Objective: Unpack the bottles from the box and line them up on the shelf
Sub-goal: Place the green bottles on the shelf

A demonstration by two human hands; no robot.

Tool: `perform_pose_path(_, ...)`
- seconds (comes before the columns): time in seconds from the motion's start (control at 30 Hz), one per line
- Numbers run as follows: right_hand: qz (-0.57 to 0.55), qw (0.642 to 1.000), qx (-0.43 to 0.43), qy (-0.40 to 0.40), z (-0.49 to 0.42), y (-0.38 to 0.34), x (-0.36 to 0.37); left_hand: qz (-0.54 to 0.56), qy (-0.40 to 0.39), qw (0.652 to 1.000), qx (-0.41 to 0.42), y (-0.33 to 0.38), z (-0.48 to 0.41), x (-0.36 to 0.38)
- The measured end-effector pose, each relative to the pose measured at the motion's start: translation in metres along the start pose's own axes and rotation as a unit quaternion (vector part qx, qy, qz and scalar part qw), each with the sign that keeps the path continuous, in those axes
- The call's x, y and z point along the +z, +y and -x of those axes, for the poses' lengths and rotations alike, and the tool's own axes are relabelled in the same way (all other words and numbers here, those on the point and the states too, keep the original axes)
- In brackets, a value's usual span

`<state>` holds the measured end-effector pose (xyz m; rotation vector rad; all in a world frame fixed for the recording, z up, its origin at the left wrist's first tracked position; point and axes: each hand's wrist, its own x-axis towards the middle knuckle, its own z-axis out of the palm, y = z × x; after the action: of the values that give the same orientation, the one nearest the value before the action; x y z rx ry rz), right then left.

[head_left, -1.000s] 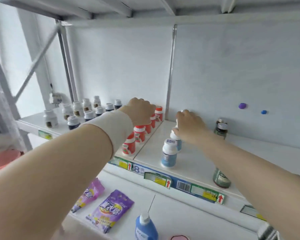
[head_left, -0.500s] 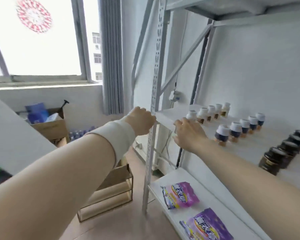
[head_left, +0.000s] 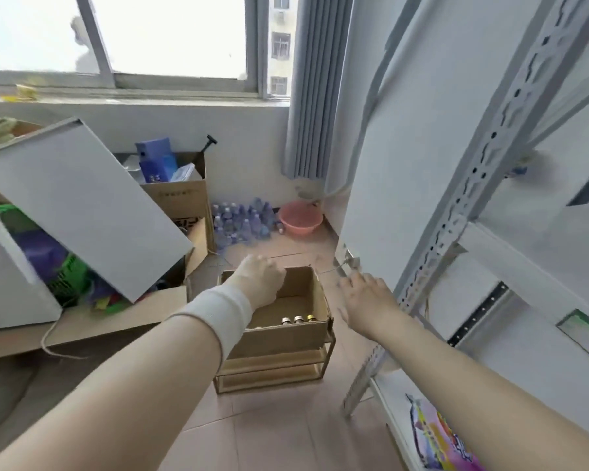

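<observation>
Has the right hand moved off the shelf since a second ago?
Yes: the right hand has left the shelf, now out past its post, beside the box.

No text I can read. Print on far-left carton [head_left: 181,198] blurred; blue bottle [head_left: 155,158] label too small; near-right packet [head_left: 436,440] lettering smeared.

Three capped bottles [head_left: 299,319] upright in open cardboard box [head_left: 286,331]

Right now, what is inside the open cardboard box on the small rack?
Three bottle caps show along the near wall of the cardboard box, two silvery, one gold. The floor behind looks bare. That wall hides the bottles' bodies; the left arm covers the box's left side.
</observation>
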<state>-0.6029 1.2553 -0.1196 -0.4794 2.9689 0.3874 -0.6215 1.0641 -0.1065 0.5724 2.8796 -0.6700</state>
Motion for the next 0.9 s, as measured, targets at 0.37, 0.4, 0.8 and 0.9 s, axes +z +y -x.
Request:
perform_pose_path(0.37,-0.028,0.985,-0.072,-0.157,-0.193,0.003,0.102,0.177,-0.146,0.973,-0.029,-0.026,-0.146,0.145)
perform_pose_path(0.4,-0.043,0.982,-0.072,-0.170,-0.212,-0.001,0.113,0.201,-0.159,0.966,-0.036,-0.030,-0.160,0.161)
perform_pose_path(0.8,-0.220,0.900,0.067,-0.370,-0.352,-0.033,0.298,0.431,-0.365,0.822,-0.071,0.006,-0.316,0.348)
perform_pose_path(0.9,-0.250,0.880,0.098,-0.392,-0.372,-0.036,0.334,0.492,-0.396,0.767,-0.113,0.027,-0.339,0.378)
